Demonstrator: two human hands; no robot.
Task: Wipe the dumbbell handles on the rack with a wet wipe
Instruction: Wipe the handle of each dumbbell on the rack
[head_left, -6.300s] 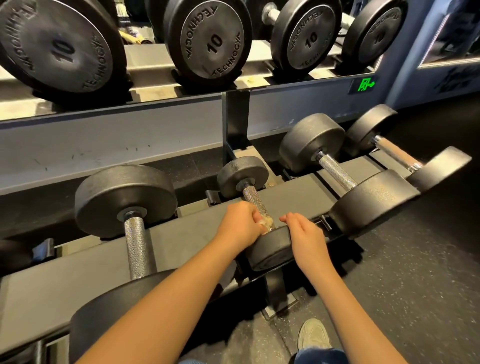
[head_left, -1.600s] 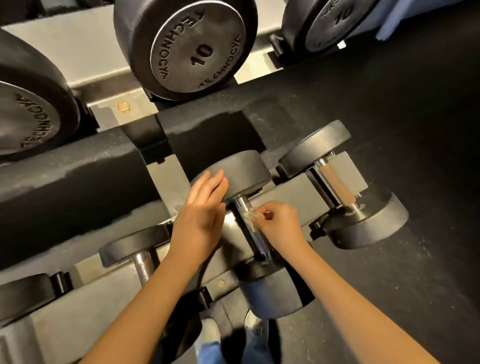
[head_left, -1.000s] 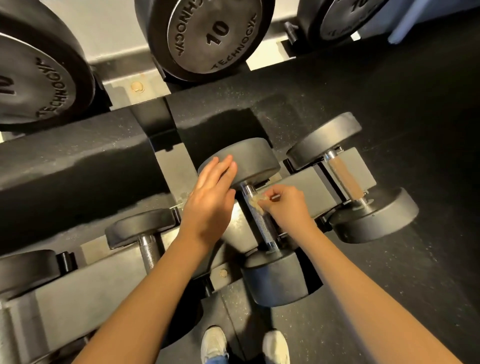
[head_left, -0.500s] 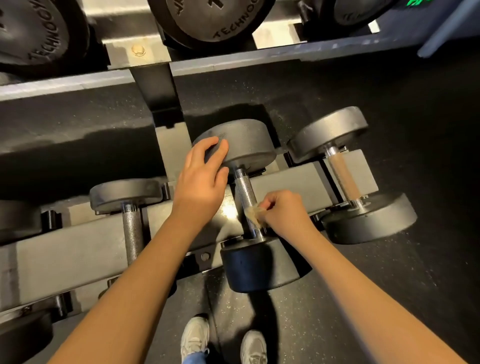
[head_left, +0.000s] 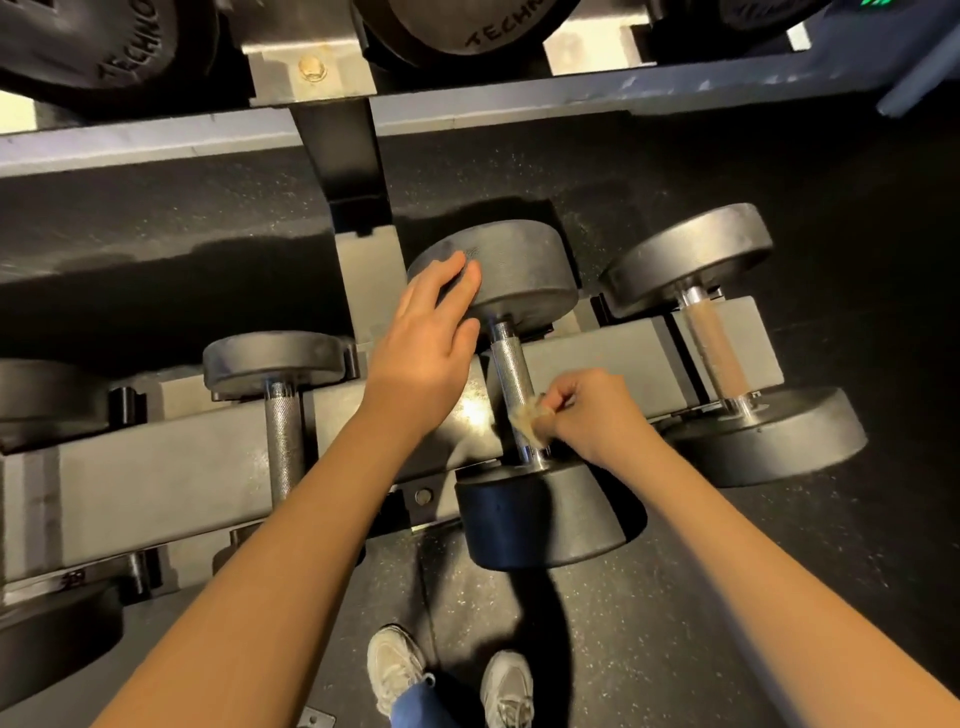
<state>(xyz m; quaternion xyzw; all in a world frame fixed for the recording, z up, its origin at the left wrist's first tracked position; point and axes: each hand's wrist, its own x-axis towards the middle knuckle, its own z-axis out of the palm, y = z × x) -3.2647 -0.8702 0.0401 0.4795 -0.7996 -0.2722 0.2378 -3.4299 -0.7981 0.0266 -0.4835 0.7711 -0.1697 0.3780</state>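
On a gym dumbbell rack (head_left: 156, 467), the right hand (head_left: 592, 415) pinches a wet wipe (head_left: 527, 422) against the dumbbell handle (head_left: 511, 374); the left hand (head_left: 426, 348) rests flat-fingered on its far weight head (head_left: 514, 270).

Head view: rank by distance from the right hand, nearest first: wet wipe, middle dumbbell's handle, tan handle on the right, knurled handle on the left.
1. wet wipe: pinched in the right hand itself.
2. middle handle: just left of the hand, with the wipe against it.
3. tan handle: next dumbbell to the right, apart from the hand.
4. left handle: well off to the left, farthest.
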